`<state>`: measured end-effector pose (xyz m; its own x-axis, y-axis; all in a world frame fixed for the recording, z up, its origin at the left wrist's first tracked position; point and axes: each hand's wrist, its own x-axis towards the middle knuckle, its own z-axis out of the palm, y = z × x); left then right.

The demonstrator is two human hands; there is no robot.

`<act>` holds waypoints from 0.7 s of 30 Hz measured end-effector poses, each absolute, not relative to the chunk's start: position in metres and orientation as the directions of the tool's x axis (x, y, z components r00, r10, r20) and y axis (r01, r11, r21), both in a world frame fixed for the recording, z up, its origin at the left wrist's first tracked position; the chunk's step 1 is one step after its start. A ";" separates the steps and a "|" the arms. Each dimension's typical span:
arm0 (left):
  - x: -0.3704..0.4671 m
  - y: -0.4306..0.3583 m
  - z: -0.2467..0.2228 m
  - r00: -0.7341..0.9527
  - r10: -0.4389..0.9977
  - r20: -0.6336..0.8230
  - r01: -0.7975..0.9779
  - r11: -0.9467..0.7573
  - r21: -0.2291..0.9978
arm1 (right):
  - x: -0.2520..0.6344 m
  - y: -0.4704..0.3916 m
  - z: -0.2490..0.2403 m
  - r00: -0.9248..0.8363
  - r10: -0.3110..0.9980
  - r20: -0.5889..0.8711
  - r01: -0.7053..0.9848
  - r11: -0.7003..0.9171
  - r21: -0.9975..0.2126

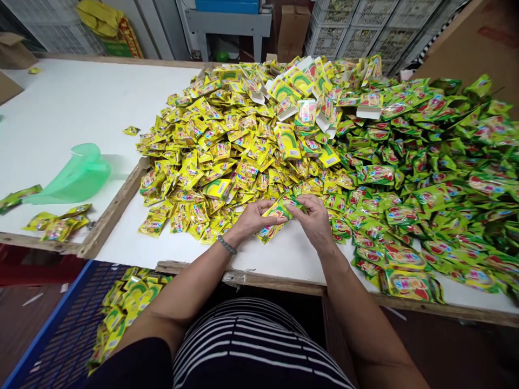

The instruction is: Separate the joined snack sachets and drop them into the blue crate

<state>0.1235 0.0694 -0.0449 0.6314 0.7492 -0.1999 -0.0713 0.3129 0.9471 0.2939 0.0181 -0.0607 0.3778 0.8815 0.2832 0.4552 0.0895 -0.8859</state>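
Note:
My left hand (252, 221) and my right hand (315, 220) are close together above the front of the white table. Between them is a small yellow-green packet (270, 229), tilted, with printed lettering on its face. The left fingers grip its side, and the right thumb and fingers pinch its green upper end. Whether that end is a separate sachet I cannot tell. Just behind the hands rises a heap of yellow sachets (194, 173). To the right spreads a heap of green sachets (405, 189) printed with red fruit.
Small open cartons (300, 81) with white flaps lie on top of the heap. A wooden strip (115, 210) divides the table, with a green plastic scoop (77, 175) to its left. Below, a blue crate (52, 324) holds yellow cartons. Crates (352, 27) are stacked behind.

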 end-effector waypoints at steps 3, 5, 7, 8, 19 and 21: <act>0.123 0.069 -0.043 0.636 0.739 -0.223 -0.064 0.338 0.939 | 0.293 0.018 -0.063 0.367 0.897 0.245 0.401 0.085 -0.912; 0.124 0.069 -0.043 0.621 0.754 -0.215 -0.083 0.336 0.938 | 0.289 0.017 -0.062 0.334 0.924 0.187 0.318 0.076 -0.945; 0.125 0.069 -0.044 0.601 0.771 -0.211 -0.100 0.334 0.937 | 0.283 0.016 -0.061 0.285 0.950 0.125 0.248 0.053 -0.967; 0.126 0.069 -0.044 0.595 0.775 -0.213 -0.105 0.337 0.936 | 0.281 0.015 -0.060 0.268 0.957 0.108 0.237 0.043 -0.971; 0.130 0.066 -0.034 0.417 0.906 -0.067 -0.277 0.197 0.941 | 0.271 0.016 -0.055 0.351 0.933 0.077 -0.064 0.107 -0.992; 0.128 0.067 -0.034 0.441 0.896 -0.051 -0.250 0.177 0.952 | 0.271 0.016 -0.058 0.274 0.960 0.061 -0.057 0.079 -0.995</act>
<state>0.1275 0.0666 -0.0335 0.4405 0.8963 -0.0507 -0.2498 0.1766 0.9520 0.2709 0.0157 -0.0578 0.2738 0.9599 0.0606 -0.0572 0.0791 -0.9952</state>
